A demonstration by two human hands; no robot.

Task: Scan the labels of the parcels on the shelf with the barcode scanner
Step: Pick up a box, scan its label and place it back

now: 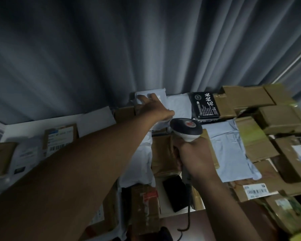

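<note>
left hand (153, 106): fingers spread flat on the white poly mailer (163, 101) at the shelf's back
right hand (193, 157): fingers wrapped round barcode scanner (186, 129)
handling: mailer looks soft, light, kinda slippery, so pinch an edge

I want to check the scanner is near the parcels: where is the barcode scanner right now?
In the head view, the barcode scanner is centre frame, gripped by the right hand, just right of the left hand and below the black packet.
</note>
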